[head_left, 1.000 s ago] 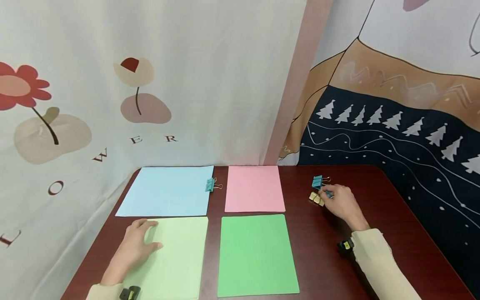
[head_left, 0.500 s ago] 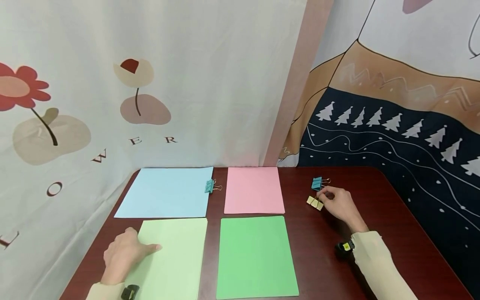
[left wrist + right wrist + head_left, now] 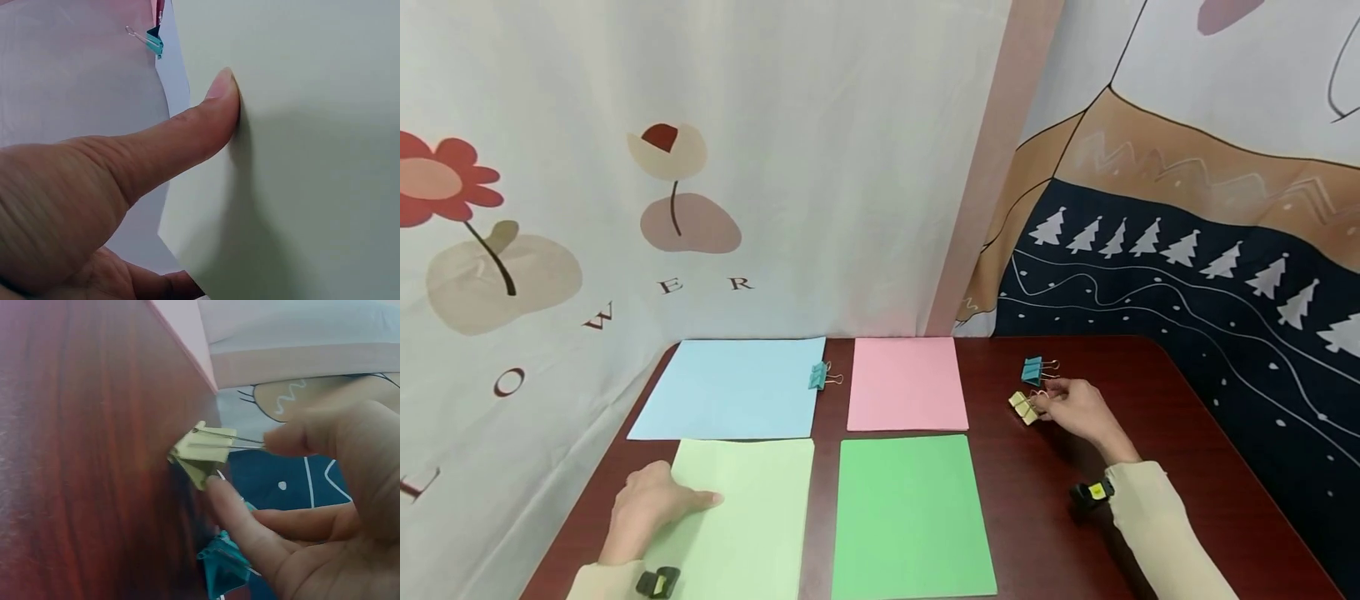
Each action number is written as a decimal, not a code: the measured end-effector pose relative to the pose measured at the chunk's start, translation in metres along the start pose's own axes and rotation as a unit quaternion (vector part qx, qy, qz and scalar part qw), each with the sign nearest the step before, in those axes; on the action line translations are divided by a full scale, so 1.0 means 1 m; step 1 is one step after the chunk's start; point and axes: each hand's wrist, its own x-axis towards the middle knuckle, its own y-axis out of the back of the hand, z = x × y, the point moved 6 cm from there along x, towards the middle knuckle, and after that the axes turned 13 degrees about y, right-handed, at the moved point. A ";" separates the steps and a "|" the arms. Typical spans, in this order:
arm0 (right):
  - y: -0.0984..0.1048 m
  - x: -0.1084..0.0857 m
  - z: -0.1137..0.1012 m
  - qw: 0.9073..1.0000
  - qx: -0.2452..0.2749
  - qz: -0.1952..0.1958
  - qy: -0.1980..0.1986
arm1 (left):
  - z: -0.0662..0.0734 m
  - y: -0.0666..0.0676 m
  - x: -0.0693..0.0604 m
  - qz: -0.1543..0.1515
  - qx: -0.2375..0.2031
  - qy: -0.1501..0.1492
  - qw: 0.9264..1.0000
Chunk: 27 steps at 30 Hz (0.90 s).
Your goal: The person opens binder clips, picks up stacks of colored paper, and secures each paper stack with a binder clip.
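Observation:
My left hand holds the left edge of the light green paper, thumb on top; in the left wrist view its other fingers go under the edge. My right hand pinches a yellow binder clip at its wire handles. In the right wrist view the thumb is on one handle and a finger sits by the clip's opening. Just behind it on the table lies a teal binder clip. Another teal binder clip grips the right edge of the light blue paper.
Pink paper lies at the back middle, and bright green paper in front of it. All rest on a dark red-brown table. Printed curtains hang right behind and beside it.
The left hand has drawn its fingers back to the light green paper's left edge. My right hand has picked at the yellow clip, which shifts slightly left and forward and is turned.

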 end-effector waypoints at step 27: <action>-0.003 -0.008 0.019 0.986 0.155 0.043 -0.034 | -0.006 -0.007 0.002 -0.042 -0.176 -0.033 0.983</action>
